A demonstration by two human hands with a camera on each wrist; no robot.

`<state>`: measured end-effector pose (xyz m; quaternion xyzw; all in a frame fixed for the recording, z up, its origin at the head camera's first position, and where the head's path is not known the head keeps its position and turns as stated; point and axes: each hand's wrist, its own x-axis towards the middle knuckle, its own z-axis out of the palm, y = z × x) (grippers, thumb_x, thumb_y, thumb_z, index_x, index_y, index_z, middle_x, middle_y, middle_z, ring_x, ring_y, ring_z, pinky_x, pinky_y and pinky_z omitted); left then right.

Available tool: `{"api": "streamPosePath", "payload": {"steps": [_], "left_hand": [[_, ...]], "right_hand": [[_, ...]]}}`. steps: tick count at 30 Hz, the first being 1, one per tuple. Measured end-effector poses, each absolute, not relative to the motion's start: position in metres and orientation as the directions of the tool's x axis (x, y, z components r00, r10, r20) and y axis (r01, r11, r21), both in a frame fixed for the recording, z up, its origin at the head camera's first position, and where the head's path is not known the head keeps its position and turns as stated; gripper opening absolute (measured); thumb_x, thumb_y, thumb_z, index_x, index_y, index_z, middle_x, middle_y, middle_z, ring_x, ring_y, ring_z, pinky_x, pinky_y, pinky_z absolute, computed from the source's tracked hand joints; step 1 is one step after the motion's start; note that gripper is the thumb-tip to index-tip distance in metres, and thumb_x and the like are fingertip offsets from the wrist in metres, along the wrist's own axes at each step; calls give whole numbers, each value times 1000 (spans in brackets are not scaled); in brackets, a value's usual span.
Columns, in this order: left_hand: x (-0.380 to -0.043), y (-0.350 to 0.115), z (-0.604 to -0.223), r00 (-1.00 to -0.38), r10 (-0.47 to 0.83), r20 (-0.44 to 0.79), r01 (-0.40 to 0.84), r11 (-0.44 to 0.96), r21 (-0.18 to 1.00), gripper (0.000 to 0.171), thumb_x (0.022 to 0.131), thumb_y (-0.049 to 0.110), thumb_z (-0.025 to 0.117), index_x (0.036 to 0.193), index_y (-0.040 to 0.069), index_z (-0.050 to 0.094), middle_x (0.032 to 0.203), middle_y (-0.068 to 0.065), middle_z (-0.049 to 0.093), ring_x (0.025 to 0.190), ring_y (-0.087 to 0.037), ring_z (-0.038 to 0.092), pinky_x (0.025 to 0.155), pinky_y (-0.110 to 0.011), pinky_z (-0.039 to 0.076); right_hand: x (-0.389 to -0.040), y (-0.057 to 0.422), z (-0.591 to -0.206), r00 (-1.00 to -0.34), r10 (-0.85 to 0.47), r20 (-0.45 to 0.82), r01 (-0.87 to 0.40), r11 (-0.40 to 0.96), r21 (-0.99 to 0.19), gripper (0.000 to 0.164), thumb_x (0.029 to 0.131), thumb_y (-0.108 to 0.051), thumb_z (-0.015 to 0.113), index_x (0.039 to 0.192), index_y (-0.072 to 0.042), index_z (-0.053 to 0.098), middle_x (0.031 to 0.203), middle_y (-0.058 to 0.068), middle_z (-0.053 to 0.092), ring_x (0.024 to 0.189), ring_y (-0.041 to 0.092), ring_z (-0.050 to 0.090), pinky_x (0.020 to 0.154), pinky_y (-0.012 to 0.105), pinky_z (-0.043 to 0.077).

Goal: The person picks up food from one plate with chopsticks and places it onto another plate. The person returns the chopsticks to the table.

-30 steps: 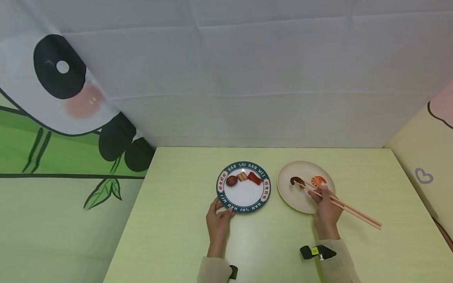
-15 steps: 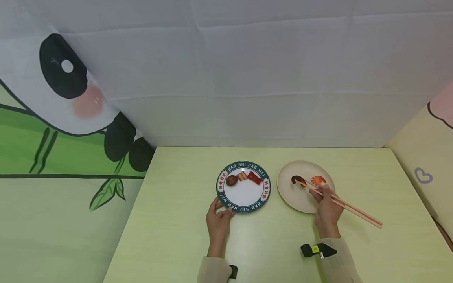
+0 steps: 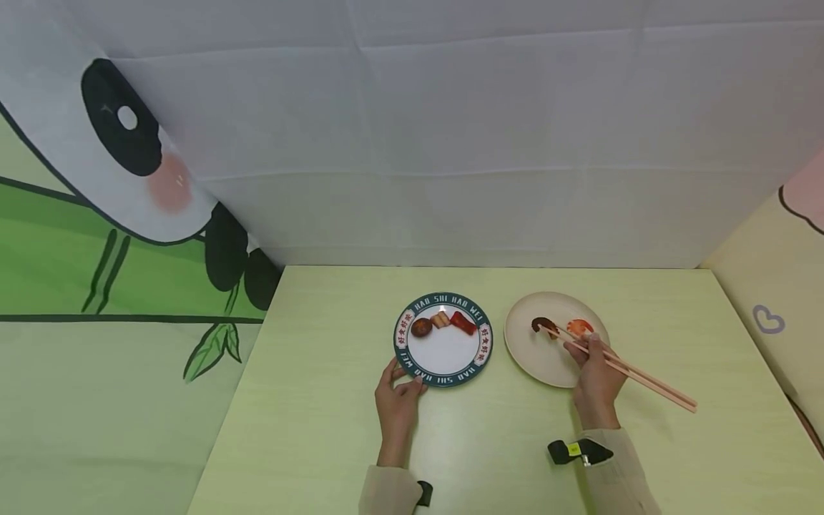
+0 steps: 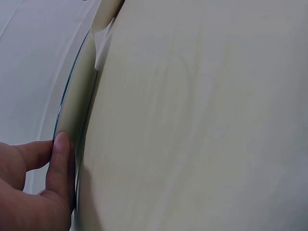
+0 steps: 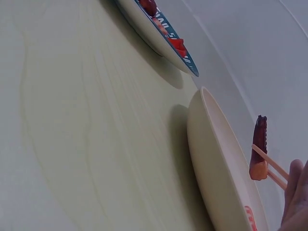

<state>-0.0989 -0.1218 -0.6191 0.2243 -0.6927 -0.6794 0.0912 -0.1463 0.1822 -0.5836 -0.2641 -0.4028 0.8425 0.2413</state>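
Note:
My left hand (image 3: 398,411) holds the near-left rim of a white plate with a dark teal patterned border (image 3: 443,361). On that plate lie a round brown piece (image 3: 421,327), a striped tan piece (image 3: 440,320) and a red piece (image 3: 463,324). In my right hand (image 3: 597,383) is a pair of wooden chopsticks (image 3: 650,384). Their tips pinch a dark brown, curved food piece with an orange end (image 5: 260,147), raised above the beige plate (image 3: 541,365) in the right wrist view. A red-and-white shrimp piece (image 3: 580,327) lies on the beige plate.
Both plates stand on a pale yellow-green table (image 3: 309,400), side by side with a narrow gap. Behind the table rises a white cloth backdrop (image 3: 450,143). A printed cartoon panel (image 3: 129,272) covers the left side, and a cream wall (image 3: 766,357) stands at the right.
My right hand, the chopsticks and the dark food piece have shifted slightly right and away from me. The left hand and its plate look unmoved. The printed panel at left has slid rightward.

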Motion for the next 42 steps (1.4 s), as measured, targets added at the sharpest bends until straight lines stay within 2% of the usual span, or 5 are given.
{"api": "streamPosePath", "payload": {"steps": [10, 17, 21, 28, 42], "left_hand": [[-100, -122, -618, -876, -438, -203, -215, -22, 976, 67, 91, -12, 72, 153, -3, 49, 122, -21, 59, 84, -19, 73, 73, -29, 71], [-101, -122, -619, -877, -439, -197, -211, -18, 977, 68, 90, -12, 71, 153, -4, 48, 121, -22, 59, 82, -18, 72, 72, -29, 71], [-101, -122, -620, -880, -433, -195, -204, -26, 979, 68, 90, -12, 72, 153, -5, 48, 121, -22, 59, 82, -17, 72, 72, -29, 71], [-101, -123, -622, -883, -427, -195, -201, -31, 979, 68, 91, -12, 72, 153, -4, 48, 121, -21, 59, 82, -18, 72, 72, -29, 71], [-101, -123, -621, -882, -428, -197, -203, -32, 979, 68, 90, -13, 72, 153, -5, 48, 121, -22, 59, 81, -18, 73, 71, -29, 71]], "right_hand": [[-150, 183, -582, -719, 640, -271, -191, -557, -809, 18, 104, -4, 63, 104, 8, 76, 82, 8, 78, 64, 16, 78, 67, 25, 69], [-154, 186, -584, -721, 637, -272, -211, -575, -790, 24, 104, -2, 62, 88, -3, 80, 82, 9, 77, 65, 17, 78, 66, 25, 69], [-156, 188, -586, -718, 645, -264, -226, -574, -787, 20, 103, -1, 63, 90, 3, 78, 82, 9, 77, 64, 17, 78, 65, 25, 69], [-157, 189, -584, -709, 652, -269, -229, -573, -787, 16, 103, 1, 63, 106, 15, 71, 82, 11, 77, 63, 18, 78, 64, 26, 69], [-158, 189, -582, -712, 658, -243, -263, -571, -777, 19, 103, 0, 63, 99, 14, 73, 79, 11, 75, 60, 17, 76, 65, 27, 69]]}}
